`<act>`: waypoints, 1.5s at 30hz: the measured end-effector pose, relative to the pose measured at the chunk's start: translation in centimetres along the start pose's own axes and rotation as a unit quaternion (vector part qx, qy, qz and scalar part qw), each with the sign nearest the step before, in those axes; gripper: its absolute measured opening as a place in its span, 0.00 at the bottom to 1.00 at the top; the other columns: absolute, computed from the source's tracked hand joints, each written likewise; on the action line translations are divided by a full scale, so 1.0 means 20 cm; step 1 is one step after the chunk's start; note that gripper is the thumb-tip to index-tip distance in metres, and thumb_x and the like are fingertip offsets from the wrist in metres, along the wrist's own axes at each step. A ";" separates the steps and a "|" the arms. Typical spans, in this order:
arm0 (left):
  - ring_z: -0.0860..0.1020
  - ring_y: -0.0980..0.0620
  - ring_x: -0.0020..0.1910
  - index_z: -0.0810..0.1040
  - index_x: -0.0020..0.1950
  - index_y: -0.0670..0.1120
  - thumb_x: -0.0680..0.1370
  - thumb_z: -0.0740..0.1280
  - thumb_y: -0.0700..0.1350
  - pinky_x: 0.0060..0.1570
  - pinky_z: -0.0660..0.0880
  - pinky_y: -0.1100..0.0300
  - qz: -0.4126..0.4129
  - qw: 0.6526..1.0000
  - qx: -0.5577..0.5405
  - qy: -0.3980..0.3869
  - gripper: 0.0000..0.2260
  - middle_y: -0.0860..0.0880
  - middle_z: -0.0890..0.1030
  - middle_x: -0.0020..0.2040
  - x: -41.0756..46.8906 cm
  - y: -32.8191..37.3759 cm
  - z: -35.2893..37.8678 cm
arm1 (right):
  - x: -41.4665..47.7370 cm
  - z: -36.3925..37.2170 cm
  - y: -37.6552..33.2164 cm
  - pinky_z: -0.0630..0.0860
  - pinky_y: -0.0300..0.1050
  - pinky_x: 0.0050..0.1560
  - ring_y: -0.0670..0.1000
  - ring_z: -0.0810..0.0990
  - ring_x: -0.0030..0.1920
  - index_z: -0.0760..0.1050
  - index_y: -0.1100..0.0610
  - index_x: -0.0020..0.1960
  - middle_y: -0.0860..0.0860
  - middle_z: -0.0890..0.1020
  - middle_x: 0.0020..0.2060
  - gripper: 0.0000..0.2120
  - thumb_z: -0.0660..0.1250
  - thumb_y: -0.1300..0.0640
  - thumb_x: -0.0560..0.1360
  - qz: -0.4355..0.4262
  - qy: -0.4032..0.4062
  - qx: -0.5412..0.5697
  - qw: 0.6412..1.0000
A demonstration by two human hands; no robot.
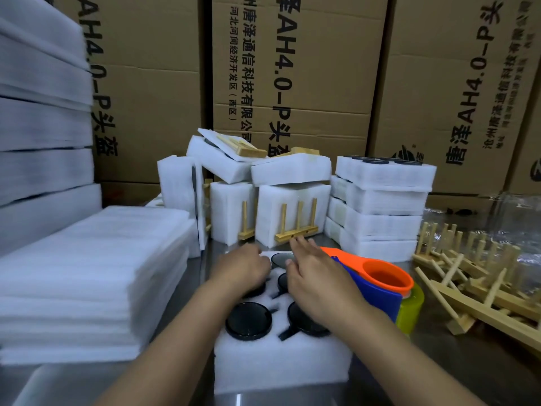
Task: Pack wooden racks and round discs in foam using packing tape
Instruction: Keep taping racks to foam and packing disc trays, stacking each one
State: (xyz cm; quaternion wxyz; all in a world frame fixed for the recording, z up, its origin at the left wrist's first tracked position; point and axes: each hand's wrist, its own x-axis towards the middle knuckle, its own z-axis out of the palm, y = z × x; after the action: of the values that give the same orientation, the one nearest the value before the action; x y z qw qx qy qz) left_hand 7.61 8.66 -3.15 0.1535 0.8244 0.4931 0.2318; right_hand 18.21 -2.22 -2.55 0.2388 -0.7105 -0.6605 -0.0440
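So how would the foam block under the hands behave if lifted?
Probably light and a bit squashy: the foam block looks soft. The black discs sit in round pockets, so likely stay put if level. It may slide on the shiny table.

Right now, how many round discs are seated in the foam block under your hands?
5 discs: front left, front right partly under the right hand, middle left partly under the left hand, middle right, far right. A sixth may be hidden.
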 end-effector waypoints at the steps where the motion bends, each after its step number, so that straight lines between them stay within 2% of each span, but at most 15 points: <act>1: 0.68 0.46 0.67 0.72 0.64 0.46 0.79 0.55 0.47 0.64 0.63 0.52 0.005 0.999 0.050 -0.018 0.16 0.45 0.72 0.67 -0.01 0.01 0.02 | 0.05 0.03 0.03 0.49 0.41 0.71 0.50 0.53 0.75 0.56 0.60 0.75 0.53 0.59 0.75 0.23 0.50 0.54 0.82 0.014 -0.040 -0.004 0.999; 4: 0.52 0.49 0.76 0.58 0.75 0.46 0.82 0.48 0.52 0.72 0.48 0.44 0.015 0.989 0.130 -0.075 0.23 0.48 0.55 0.77 -0.02 0.00 0.05 | 0.12 0.10 0.06 0.46 0.50 0.75 0.53 0.47 0.77 0.49 0.60 0.77 0.55 0.52 0.77 0.26 0.46 0.49 0.83 0.058 -0.144 -0.003 0.988; 6: 0.44 0.50 0.77 0.50 0.78 0.47 0.82 0.45 0.54 0.72 0.42 0.44 0.013 0.983 0.150 -0.106 0.25 0.50 0.46 0.78 -0.02 -0.01 0.05 | 0.13 0.12 0.07 0.41 0.55 0.74 0.51 0.41 0.77 0.45 0.56 0.78 0.53 0.45 0.78 0.27 0.42 0.47 0.82 0.071 -0.177 -0.030 0.981; 10: 0.42 0.51 0.77 0.46 0.78 0.48 0.82 0.43 0.54 0.72 0.40 0.44 0.010 0.978 0.166 -0.124 0.25 0.50 0.43 0.78 -0.02 -0.01 0.06 | 0.13 0.12 0.08 0.39 0.58 0.73 0.50 0.40 0.77 0.45 0.51 0.78 0.51 0.44 0.78 0.26 0.41 0.46 0.82 0.068 -0.183 -0.043 0.980; 15: 0.43 0.51 0.77 0.47 0.78 0.48 0.82 0.44 0.54 0.72 0.40 0.45 0.006 0.979 0.155 -0.130 0.25 0.51 0.44 0.78 -0.02 0.00 0.04 | 0.13 0.12 0.09 0.45 0.57 0.75 0.51 0.41 0.77 0.49 0.49 0.78 0.52 0.46 0.78 0.25 0.43 0.46 0.82 0.056 -0.168 -0.012 0.984; 17: 0.49 0.50 0.76 0.55 0.77 0.47 0.82 0.48 0.54 0.72 0.42 0.45 0.008 0.987 0.134 -0.089 0.24 0.49 0.52 0.78 -0.05 0.02 0.03 | 0.12 0.13 0.09 0.46 0.55 0.75 0.50 0.40 0.77 0.47 0.50 0.78 0.52 0.45 0.78 0.26 0.43 0.46 0.82 0.059 -0.168 0.001 0.984; 20: 0.61 0.48 0.71 0.68 0.68 0.48 0.78 0.57 0.50 0.73 0.49 0.46 0.070 0.976 0.174 0.108 0.19 0.47 0.68 0.70 -0.12 0.06 -0.06 | 0.12 0.13 0.10 0.46 0.53 0.76 0.49 0.40 0.77 0.46 0.52 0.78 0.52 0.44 0.78 0.27 0.43 0.45 0.82 0.060 -0.168 0.004 0.984; 22: 0.58 0.47 0.73 0.68 0.69 0.50 0.77 0.60 0.48 0.72 0.47 0.45 0.083 0.947 0.211 0.228 0.20 0.48 0.66 0.71 -0.15 0.08 -0.18 | 0.12 0.13 0.10 0.46 0.51 0.76 0.48 0.40 0.77 0.46 0.52 0.78 0.51 0.44 0.78 0.27 0.44 0.45 0.81 0.055 -0.166 0.009 0.985; 24: 0.55 0.46 0.74 0.65 0.72 0.53 0.76 0.62 0.49 0.71 0.48 0.42 0.019 0.936 0.225 0.271 0.23 0.46 0.62 0.74 -0.18 0.06 -0.35 | 0.12 0.13 0.10 0.46 0.50 0.75 0.48 0.40 0.77 0.46 0.51 0.78 0.50 0.44 0.78 0.27 0.44 0.45 0.81 0.056 -0.167 0.018 0.984; 26: 0.58 0.44 0.73 0.65 0.72 0.56 0.76 0.64 0.52 0.71 0.51 0.40 -0.070 0.935 0.234 0.258 0.24 0.46 0.63 0.74 -0.22 -0.01 -0.52 | 0.11 0.12 0.10 0.48 0.50 0.75 0.47 0.40 0.76 0.47 0.50 0.78 0.49 0.44 0.78 0.27 0.44 0.45 0.81 0.054 -0.168 0.023 0.984; 28: 0.63 0.42 0.71 0.64 0.72 0.57 0.74 0.68 0.55 0.70 0.54 0.40 -0.158 0.942 0.238 0.178 0.27 0.46 0.65 0.72 -0.27 -0.10 -0.66 | 0.11 0.12 0.10 0.50 0.51 0.74 0.47 0.40 0.77 0.48 0.50 0.78 0.48 0.45 0.78 0.26 0.44 0.45 0.81 0.049 -0.162 0.023 0.985; 31: 0.66 0.43 0.69 0.63 0.74 0.47 0.73 0.71 0.53 0.68 0.62 0.50 -0.237 0.955 0.173 0.044 0.32 0.45 0.66 0.72 -0.32 -0.14 -0.75 | 0.12 0.12 0.10 0.49 0.50 0.74 0.47 0.41 0.77 0.50 0.50 0.78 0.49 0.46 0.78 0.26 0.45 0.46 0.81 0.047 -0.161 0.020 0.986; 35: 0.67 0.46 0.68 0.65 0.72 0.42 0.78 0.64 0.51 0.64 0.64 0.57 -0.235 0.949 0.208 0.012 0.25 0.44 0.67 0.71 -0.33 -0.16 -0.74 | 0.12 0.13 0.10 0.49 0.51 0.75 0.47 0.41 0.77 0.50 0.51 0.78 0.49 0.47 0.78 0.26 0.45 0.45 0.81 0.048 -0.161 0.020 0.986; 39: 0.69 0.48 0.67 0.66 0.71 0.44 0.74 0.68 0.58 0.57 0.66 0.58 -0.236 0.949 0.205 -0.023 0.30 0.46 0.69 0.70 -0.35 -0.16 -0.70 | 0.12 0.13 0.10 0.51 0.52 0.75 0.48 0.42 0.77 0.52 0.52 0.77 0.49 0.48 0.78 0.26 0.46 0.46 0.81 0.045 -0.154 0.027 0.987; 45: 0.64 0.47 0.71 0.61 0.74 0.43 0.81 0.60 0.49 0.67 0.61 0.58 -0.227 0.957 0.179 0.000 0.24 0.46 0.63 0.74 -0.31 -0.18 -0.67 | 0.12 0.14 0.11 0.51 0.52 0.75 0.48 0.43 0.77 0.53 0.51 0.77 0.49 0.49 0.78 0.26 0.46 0.46 0.81 0.046 -0.151 0.032 0.987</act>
State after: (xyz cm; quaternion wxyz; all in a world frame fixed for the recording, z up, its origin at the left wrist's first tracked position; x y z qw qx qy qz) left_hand -4.82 5.24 5.01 0.0520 0.7048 0.7006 0.0983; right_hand 19.89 1.10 -4.64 0.1606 -0.7308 -0.6564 0.0962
